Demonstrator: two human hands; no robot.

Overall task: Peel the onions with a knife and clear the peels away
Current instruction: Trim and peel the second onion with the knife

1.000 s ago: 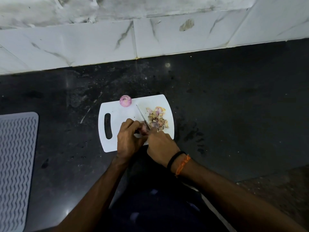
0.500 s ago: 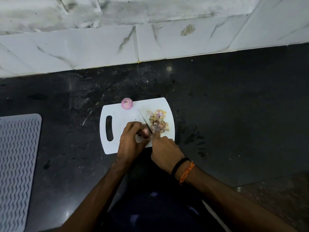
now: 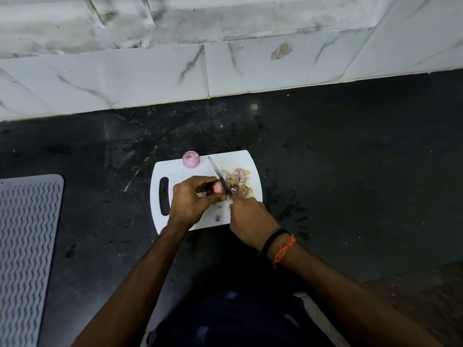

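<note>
While left hand (image 3: 188, 201) fingers pinch small onion (image 3: 217, 187) over cutting board (image 3: 175, 171), right hand (image 3: 250, 219) curled round knife (image 3: 220, 176). Best kept shallow: lift skin only, blade away from fingertips. Peels (image 3: 238, 180) heaped just right.

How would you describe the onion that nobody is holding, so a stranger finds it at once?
Find the white cutting board on the dark counter. At its far edge sits a round pink peeled onion, alone, away from the hands and the peel pile.
</note>
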